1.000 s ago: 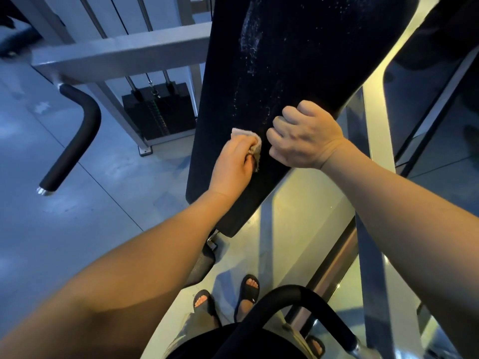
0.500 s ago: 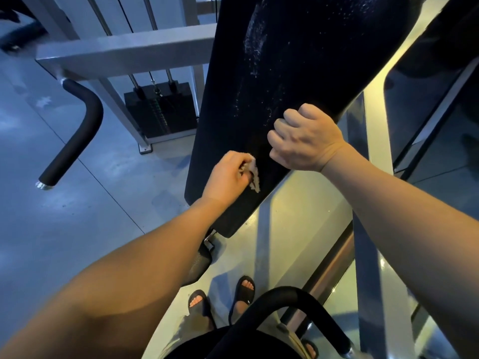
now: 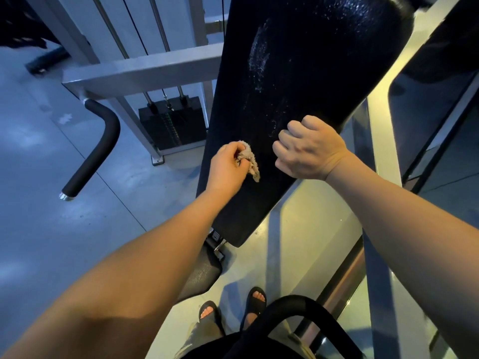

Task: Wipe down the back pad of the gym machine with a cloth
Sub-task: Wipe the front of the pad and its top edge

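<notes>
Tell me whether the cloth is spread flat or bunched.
Bunched: the cloth hangs crumpled from the left hand against the back pad.

Dim and bluish on the left, with warmer yellow light on the floor (image 3: 300, 239) to the right. Wet streaks glint on the dark pad (image 3: 324, 60); wide-angle distortion curves the edges.

your left hand (image 3: 228, 169) is holding the cloth (image 3: 250, 159) on the back pad (image 3: 298, 99), with your right hand (image 3: 308, 149) lying just right of it. the weight stack (image 3: 171, 123) is sitting behind, leftward, and the handle (image 3: 96, 149) farther left.
</notes>
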Action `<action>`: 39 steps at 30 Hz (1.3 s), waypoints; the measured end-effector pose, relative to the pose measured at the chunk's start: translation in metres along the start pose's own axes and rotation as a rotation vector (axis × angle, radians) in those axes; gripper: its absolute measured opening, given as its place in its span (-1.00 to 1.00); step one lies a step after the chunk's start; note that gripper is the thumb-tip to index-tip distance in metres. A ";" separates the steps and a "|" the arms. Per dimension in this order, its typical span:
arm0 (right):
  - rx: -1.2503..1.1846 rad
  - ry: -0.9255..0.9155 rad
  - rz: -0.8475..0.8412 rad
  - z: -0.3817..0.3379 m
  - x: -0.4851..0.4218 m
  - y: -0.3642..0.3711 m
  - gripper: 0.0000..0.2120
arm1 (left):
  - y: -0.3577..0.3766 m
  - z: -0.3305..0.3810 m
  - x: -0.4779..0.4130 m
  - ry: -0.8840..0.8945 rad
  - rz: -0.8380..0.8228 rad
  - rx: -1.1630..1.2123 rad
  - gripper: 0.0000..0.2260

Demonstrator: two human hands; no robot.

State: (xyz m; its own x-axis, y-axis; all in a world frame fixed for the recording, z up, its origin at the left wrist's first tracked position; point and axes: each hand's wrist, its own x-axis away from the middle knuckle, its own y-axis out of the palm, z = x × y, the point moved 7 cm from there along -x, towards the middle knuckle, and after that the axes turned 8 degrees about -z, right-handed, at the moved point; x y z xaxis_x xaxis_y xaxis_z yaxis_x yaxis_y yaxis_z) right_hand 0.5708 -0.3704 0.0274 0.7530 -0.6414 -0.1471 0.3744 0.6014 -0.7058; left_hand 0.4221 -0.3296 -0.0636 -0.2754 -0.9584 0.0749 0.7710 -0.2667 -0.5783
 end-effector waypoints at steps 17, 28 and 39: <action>-0.037 0.032 0.052 0.003 0.002 -0.001 -0.66 | -0.025 -0.003 -0.010 -0.046 0.292 0.129 -0.84; -0.044 0.016 0.007 0.000 0.003 0.003 -0.65 | 0.018 -0.069 0.007 -0.282 0.140 0.053 -0.83; -0.010 0.025 0.022 0.001 0.002 0.003 -0.66 | 0.019 -0.049 0.008 -0.265 0.278 0.362 -0.75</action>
State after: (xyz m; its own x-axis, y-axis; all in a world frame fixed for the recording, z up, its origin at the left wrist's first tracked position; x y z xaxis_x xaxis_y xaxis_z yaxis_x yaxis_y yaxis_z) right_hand 0.5740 -0.3696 0.0254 0.7470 -0.6400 -0.1797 0.3525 0.6106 -0.7091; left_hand 0.4065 -0.3371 -0.1135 0.0863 -0.9782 0.1888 0.9561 0.0281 -0.2916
